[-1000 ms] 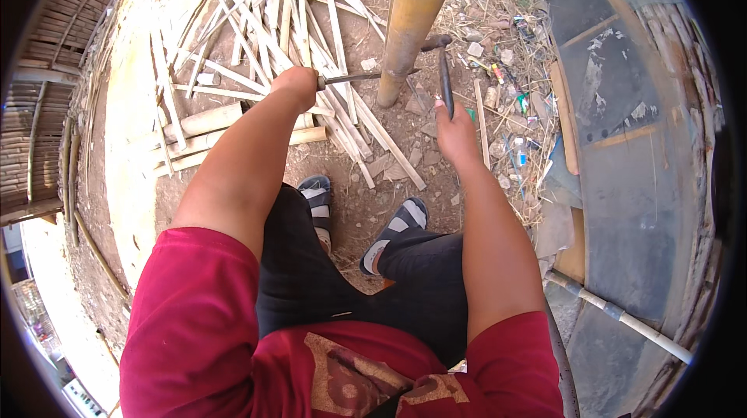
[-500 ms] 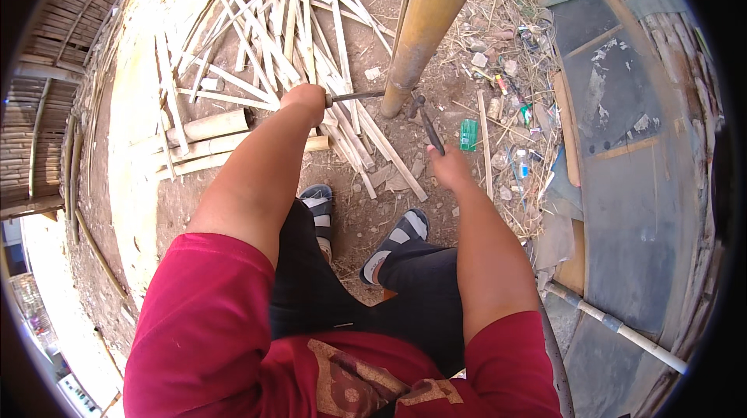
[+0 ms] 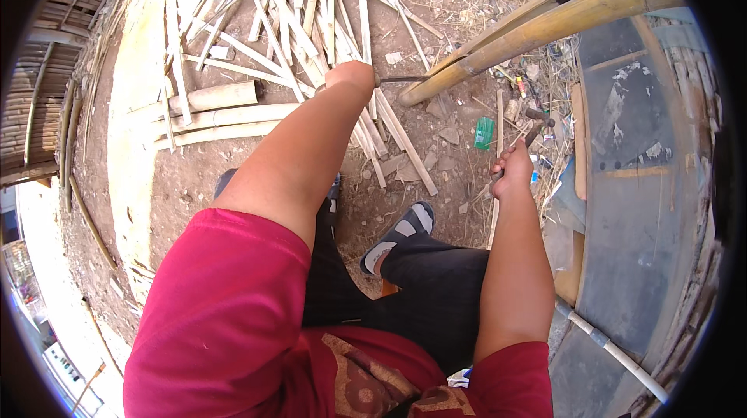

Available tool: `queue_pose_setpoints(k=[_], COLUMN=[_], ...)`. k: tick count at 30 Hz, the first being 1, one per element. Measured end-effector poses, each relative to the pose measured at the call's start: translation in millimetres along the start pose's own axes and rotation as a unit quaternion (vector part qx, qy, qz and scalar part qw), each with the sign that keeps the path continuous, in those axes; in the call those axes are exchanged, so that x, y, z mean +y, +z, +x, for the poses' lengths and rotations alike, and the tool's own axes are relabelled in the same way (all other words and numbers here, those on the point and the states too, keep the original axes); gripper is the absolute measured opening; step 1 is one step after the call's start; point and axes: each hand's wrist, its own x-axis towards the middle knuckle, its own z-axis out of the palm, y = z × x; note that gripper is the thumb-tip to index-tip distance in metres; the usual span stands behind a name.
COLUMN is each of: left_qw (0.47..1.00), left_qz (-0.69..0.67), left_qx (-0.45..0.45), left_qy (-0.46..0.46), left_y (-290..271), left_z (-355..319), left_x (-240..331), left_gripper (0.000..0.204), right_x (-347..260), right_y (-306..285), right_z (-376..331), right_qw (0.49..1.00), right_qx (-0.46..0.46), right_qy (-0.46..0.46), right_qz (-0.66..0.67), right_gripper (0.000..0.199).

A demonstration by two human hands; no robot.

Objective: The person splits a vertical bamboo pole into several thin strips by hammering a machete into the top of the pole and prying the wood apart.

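Observation:
My left hand (image 3: 352, 75) is closed around the handle of a knife (image 3: 405, 79) with a narrow dark blade. The blade's far end meets the lower end of a thick yellow bamboo pole (image 3: 537, 35); how deep it sits is hidden. A long split runs along the pole, which leans away to the upper right. Off to the right and lower, my right hand (image 3: 513, 170) grips a hammer (image 3: 537, 128), its head raised and apart from both the knife and the pole.
A heap of split bamboo strips (image 3: 299, 17) lies ahead on the dirt. Left of it are cut bamboo lengths (image 3: 226, 118). A green plastic piece (image 3: 484, 133) and scattered litter lie right, beside a long dark panel (image 3: 630, 239). My sandalled foot (image 3: 401, 233) stands below.
The bamboo pole has tipped from near upright over to the right. My left hand has moved right and slightly up with the knife. The hammer has swung away from the pole, rightward.

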Motion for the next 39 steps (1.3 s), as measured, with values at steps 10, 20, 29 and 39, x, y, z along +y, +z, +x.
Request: queue_pose_setpoints(k=[10, 20, 29, 39], left_qw=[1.0, 1.0, 1.0, 1.0], left_qz=[-0.006, -0.013, -0.003, 0.002], left_qx=[-0.021, -0.011, -0.002, -0.026], left_qy=[-0.008, -0.008, 0.02, 0.007], left_y=[-7.4, -16.4, -4.5, -1.9], left_z=[-10.5, -20.3, -13.9, -18.3], left_x=[-1.8, -7.1, -17.6, -20.1], left_gripper=[0.033, 0.026, 0.022, 0.024], right_x=[-41.8, 46.2, 114.5, 80.4], right_y=[12.6, 46.5, 50.0, 83.5], right_z=[-75.8, -148.0, -52.1, -87.9], right_qw=[0.951, 0.85, 0.717, 0.817], right_qx=[0.097, -0.162, -0.145, -0.109], right_qy=[-0.285, -0.471, -0.348, -0.372], right_qz=[0.066, -0.17, -0.586, -0.427], right_gripper=[0.039, 0.036, 0.047, 0.047])
